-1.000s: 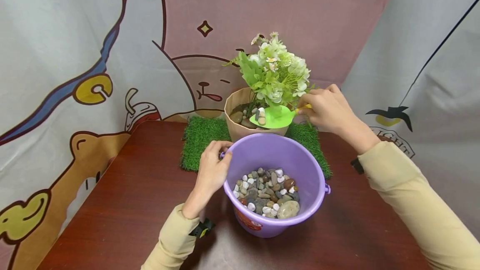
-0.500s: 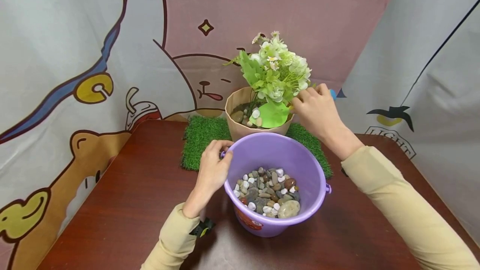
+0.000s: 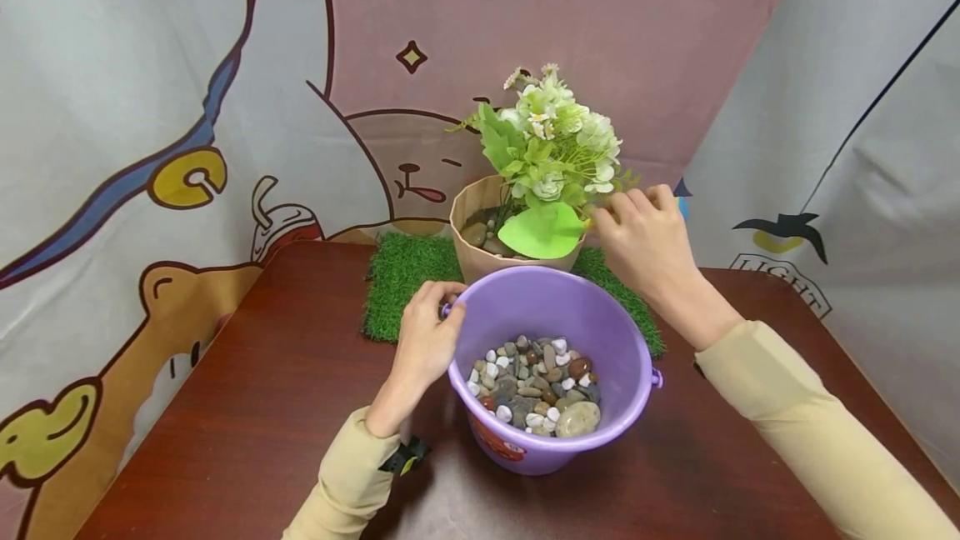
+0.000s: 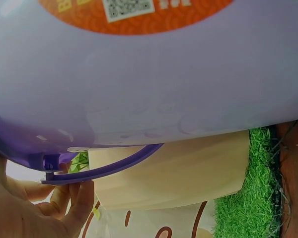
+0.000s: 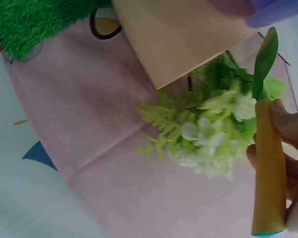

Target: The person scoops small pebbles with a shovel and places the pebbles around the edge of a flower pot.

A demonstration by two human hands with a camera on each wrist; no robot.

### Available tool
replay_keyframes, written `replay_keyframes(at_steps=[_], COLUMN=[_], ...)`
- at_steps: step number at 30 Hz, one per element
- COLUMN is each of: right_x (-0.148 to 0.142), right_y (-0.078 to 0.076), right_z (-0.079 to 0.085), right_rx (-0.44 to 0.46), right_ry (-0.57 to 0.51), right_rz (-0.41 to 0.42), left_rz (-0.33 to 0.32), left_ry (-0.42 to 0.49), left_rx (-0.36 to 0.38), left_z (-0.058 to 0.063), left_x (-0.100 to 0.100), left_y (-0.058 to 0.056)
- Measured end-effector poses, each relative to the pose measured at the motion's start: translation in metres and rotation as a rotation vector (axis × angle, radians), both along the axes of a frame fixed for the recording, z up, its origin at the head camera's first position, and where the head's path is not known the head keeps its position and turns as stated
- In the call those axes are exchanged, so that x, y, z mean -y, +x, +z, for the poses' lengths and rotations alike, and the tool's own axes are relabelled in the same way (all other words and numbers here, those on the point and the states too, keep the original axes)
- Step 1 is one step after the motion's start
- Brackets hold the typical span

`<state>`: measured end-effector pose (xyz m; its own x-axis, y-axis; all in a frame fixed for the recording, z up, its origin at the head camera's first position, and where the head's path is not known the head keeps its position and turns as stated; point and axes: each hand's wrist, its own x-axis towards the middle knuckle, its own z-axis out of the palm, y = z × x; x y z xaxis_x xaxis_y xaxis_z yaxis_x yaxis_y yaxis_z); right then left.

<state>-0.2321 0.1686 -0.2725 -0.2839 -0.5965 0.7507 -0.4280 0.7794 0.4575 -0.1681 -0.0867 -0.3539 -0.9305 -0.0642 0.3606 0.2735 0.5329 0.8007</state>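
Note:
A purple bucket (image 3: 543, 298) stands on the table with mixed pebbles (image 3: 528, 382) at its bottom. My left hand (image 3: 426, 342) grips its left rim; in the left wrist view the fingers lie against the bucket's handle (image 4: 114, 167). My right hand (image 3: 647, 242) holds a small trowel by its orange-yellow handle (image 5: 269, 168). The trowel's green blade (image 3: 542, 230) is tilted over the front of a beige flowerpot (image 3: 474, 261), its face showing no stones. Pebbles (image 3: 476, 233) lie in the pot around the stems of white-green flowers (image 3: 558, 140); the blade hides part of them.
Under the pot lies a green artificial grass mat (image 3: 408, 273). The bucket stands directly in front of the pot, overlapping the mat in the head view. A cartoon-printed cloth (image 3: 600, 15) hangs behind the brown table (image 3: 300, 340).
The pebbles that lay on the trowel's blade have slid off at the pot. My right hand moved left over the pot, then slightly back. My left hand and the bucket stayed put.

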Motion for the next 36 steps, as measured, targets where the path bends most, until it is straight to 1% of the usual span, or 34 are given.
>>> replay_keyframes(at_steps=[4,11,13,17,21,26,32,36], right_x=[-0.005,0.000,0.004,0.013,0.023,0.034,0.045,0.049], right_y=[0.020,0.066,0.077,0.095,0.103,0.106,0.105,0.103], right_z=[0.000,0.002,0.000,-0.009,-0.023,-0.038,-0.045,-0.048], right_rx=[0.049,0.107,0.131,0.186,0.219,0.250,0.292,0.360], right_ry=[-0.053,-0.084,-0.076,-0.017,0.031,0.082,0.171,0.207], right_rz=[0.005,0.021,0.020,-0.034,-0.076,-0.075,-0.101,-0.114], left_rz=[-0.004,-0.003,-0.003,-0.003,-0.001,0.000,0.004,0.004], left_ry=[0.001,0.003,0.005,0.007,0.008,0.009,0.006,0.005], left_rx=[-0.001,-0.008,-0.007,-0.005,-0.008,-0.008,-0.014,-0.019], left_z=[0.000,0.000,0.001,0.000,0.000,0.000,0.000,0.000], left_x=[0.000,0.000,0.000,0.000,0.000,0.000,0.000,0.000], left_y=[0.000,0.000,0.000,0.000,0.000,0.000,0.000,-0.001])
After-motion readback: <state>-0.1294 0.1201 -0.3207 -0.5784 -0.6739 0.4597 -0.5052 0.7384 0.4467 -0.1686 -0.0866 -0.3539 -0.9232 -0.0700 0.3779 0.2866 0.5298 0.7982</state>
